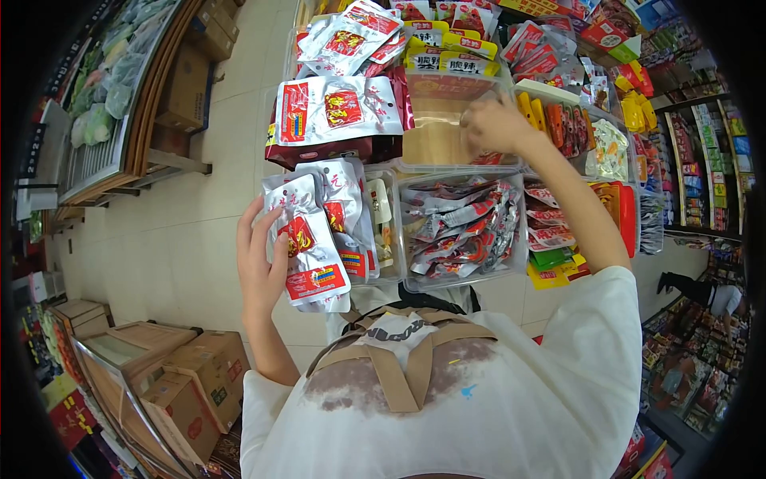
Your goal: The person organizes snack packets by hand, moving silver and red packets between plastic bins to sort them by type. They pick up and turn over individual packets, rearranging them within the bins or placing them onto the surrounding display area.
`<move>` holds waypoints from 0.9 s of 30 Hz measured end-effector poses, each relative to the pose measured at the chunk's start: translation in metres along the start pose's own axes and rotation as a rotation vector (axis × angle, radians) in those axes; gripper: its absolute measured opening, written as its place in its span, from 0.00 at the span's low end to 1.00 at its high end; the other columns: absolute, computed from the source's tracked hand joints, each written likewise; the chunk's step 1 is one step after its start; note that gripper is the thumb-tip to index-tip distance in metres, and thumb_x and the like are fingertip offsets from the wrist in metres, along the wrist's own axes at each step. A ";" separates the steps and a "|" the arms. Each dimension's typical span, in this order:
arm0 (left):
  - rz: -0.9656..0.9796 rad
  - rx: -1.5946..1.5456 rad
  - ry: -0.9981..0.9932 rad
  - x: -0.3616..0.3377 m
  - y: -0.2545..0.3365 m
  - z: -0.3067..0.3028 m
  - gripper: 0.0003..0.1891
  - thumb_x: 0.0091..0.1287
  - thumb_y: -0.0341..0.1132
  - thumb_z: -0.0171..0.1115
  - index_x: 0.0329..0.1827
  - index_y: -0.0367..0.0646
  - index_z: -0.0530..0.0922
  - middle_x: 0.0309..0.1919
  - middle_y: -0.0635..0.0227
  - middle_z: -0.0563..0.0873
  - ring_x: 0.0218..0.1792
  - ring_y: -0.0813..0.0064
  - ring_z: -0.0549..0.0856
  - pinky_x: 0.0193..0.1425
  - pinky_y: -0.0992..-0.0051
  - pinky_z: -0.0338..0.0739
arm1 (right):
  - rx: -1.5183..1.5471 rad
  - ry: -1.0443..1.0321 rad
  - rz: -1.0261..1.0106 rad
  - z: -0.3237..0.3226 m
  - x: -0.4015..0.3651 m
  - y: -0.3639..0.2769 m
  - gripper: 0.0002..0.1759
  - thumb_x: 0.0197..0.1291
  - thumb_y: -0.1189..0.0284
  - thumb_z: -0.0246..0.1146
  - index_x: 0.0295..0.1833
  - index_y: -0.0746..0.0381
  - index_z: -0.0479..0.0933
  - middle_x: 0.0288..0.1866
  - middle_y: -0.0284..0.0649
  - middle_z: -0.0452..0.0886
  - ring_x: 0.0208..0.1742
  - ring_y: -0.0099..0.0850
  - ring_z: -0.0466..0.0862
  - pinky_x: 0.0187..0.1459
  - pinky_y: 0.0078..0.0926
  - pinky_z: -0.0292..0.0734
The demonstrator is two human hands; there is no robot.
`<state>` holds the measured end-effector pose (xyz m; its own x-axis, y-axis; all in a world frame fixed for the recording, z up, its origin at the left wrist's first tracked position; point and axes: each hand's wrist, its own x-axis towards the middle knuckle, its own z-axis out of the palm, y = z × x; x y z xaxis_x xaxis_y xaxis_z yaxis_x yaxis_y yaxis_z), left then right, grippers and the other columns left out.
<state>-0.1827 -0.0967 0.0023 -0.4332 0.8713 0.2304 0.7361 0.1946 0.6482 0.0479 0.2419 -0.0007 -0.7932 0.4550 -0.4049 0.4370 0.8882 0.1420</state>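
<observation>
A shop aisle with a pale tiled floor (183, 231) holds brown cardboard boxes (199, 383) at the lower left and clear plastic tubs of snack packs (463, 231) ahead. The left hand (259, 267) grips a stack of silver foil snack packets with red labels (307, 247) by its edge, fingers wrapped round it, just before the tubs. The packets are glossy and crinkled. Their long axis runs away from the person, tops tilted slightly left. The right hand (495, 124) reaches into a clear plastic bin with a tan bottom (431, 148), fingers curled; whether it pinches anything cannot be told.
</observation>
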 end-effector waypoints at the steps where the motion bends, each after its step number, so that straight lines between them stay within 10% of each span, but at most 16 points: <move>1: 0.000 0.001 0.000 0.000 0.000 -0.001 0.15 0.63 0.28 0.53 0.54 0.40 0.74 0.61 0.56 0.68 0.61 0.57 0.69 0.63 0.65 0.64 | 0.143 0.138 -0.037 -0.006 0.001 0.012 0.17 0.53 0.66 0.56 0.47 0.60 0.78 0.47 0.43 0.78 0.54 0.40 0.76 0.60 0.49 0.61; 3: -0.008 -0.013 0.009 0.001 -0.001 -0.003 0.15 0.63 0.28 0.53 0.53 0.40 0.74 0.61 0.56 0.68 0.62 0.57 0.69 0.63 0.65 0.63 | 0.478 0.392 -0.075 -0.017 -0.007 0.028 0.14 0.55 0.68 0.57 0.45 0.63 0.77 0.38 0.43 0.81 0.43 0.40 0.80 0.46 0.33 0.74; 10: 0.033 0.024 0.026 0.020 0.000 -0.011 0.15 0.63 0.27 0.53 0.53 0.40 0.74 0.62 0.56 0.68 0.62 0.57 0.69 0.63 0.65 0.63 | 0.659 0.250 -0.031 -0.011 -0.019 0.027 0.15 0.54 0.63 0.57 0.44 0.60 0.78 0.41 0.41 0.81 0.47 0.39 0.80 0.51 0.41 0.72; 13: 0.092 0.064 0.047 0.036 0.007 -0.019 0.15 0.62 0.26 0.54 0.53 0.41 0.75 0.62 0.57 0.69 0.62 0.58 0.69 0.63 0.65 0.64 | 0.172 0.204 -0.059 0.012 -0.015 0.007 0.16 0.54 0.60 0.56 0.45 0.54 0.80 0.48 0.40 0.78 0.63 0.35 0.70 0.65 0.62 0.46; 19: 0.194 0.084 0.028 0.069 0.028 -0.023 0.15 0.60 0.26 0.56 0.52 0.42 0.76 0.61 0.59 0.70 0.61 0.59 0.71 0.61 0.65 0.66 | -0.251 -0.213 0.097 0.034 0.012 0.000 0.19 0.51 0.63 0.60 0.50 0.55 0.80 0.61 0.35 0.72 0.69 0.36 0.63 0.69 0.62 0.36; 27: 0.275 0.091 0.036 0.136 0.021 -0.009 0.14 0.60 0.31 0.59 0.50 0.41 0.75 0.55 0.59 0.76 0.57 0.61 0.74 0.59 0.69 0.67 | -0.387 -0.214 0.154 0.043 0.016 -0.009 0.22 0.53 0.61 0.58 0.53 0.58 0.78 0.64 0.36 0.69 0.71 0.35 0.59 0.69 0.61 0.31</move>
<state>-0.2310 0.0217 0.0536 -0.2277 0.8807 0.4155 0.8714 -0.0062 0.4906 0.0497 0.2379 -0.0469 -0.6080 0.5963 -0.5242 0.3206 0.7884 0.5249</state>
